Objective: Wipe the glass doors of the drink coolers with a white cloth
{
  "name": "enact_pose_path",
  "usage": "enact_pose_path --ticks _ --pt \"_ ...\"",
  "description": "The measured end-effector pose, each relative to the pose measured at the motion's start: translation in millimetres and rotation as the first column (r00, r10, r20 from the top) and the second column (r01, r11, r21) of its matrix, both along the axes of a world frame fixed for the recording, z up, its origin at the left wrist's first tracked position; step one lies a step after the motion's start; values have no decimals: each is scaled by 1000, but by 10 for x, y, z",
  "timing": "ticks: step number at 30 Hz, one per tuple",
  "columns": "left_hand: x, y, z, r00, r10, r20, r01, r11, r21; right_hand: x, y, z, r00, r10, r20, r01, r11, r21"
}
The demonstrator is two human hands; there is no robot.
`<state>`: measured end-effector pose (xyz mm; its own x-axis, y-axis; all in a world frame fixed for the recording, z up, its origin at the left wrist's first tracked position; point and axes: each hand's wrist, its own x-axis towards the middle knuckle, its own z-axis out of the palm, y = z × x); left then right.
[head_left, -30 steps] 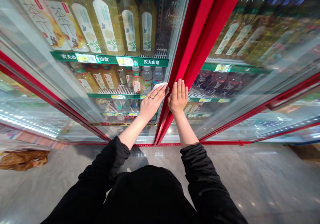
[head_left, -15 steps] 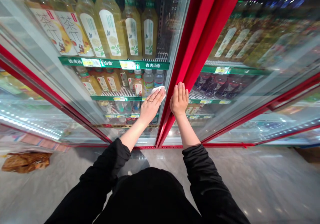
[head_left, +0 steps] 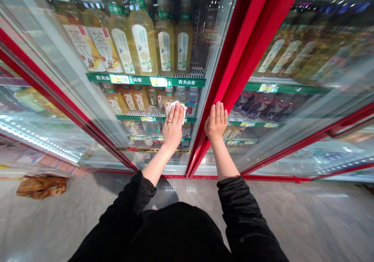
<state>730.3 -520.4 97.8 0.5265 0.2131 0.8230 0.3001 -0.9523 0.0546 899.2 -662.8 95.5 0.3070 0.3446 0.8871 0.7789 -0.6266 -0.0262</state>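
My left hand (head_left: pixel 173 130) lies against the glass door (head_left: pixel 204 40) of a drinks fridge, pressing a white cloth (head_left: pixel 184 113) flat under its fingers. Part of that cloth, perhaps a paper tissue, is hidden by the hand. A ring shows on one finger. My right hand (head_left: pixel 216 122) rests with straight fingers on the red door frame (head_left: pixel 230 65) and holds nothing. Behind the glass, bottles of yellowish tea (head_left: pixel 143 46) stand on a green-edged shelf, with smaller bottles (head_left: pixel 141 99) on the shelf below.
To the right, another glass door has dark purple drinks (head_left: pixel 265 104) behind it. A lit display case (head_left: pixel 37 137) is at the left. Something brown and crumpled (head_left: pixel 42 187) lies on the grey floor (head_left: pixel 96 215) at the lower left.
My left hand has slid left over the glass with the cloth, away from the door frame, and points more upright. My right hand stays on the red frame. The view has shifted slightly.
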Motion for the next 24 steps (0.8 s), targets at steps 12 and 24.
enact_pose_path --ticks 12,24 --pt "100 2 193 993 -101 60 107 990 -94 -19 8 11 999 50 1 -50 999 22" --pt "214 -194 263 975 -191 -116 196 980 33 42 -27 17 997 60 -39 -60 998 5"
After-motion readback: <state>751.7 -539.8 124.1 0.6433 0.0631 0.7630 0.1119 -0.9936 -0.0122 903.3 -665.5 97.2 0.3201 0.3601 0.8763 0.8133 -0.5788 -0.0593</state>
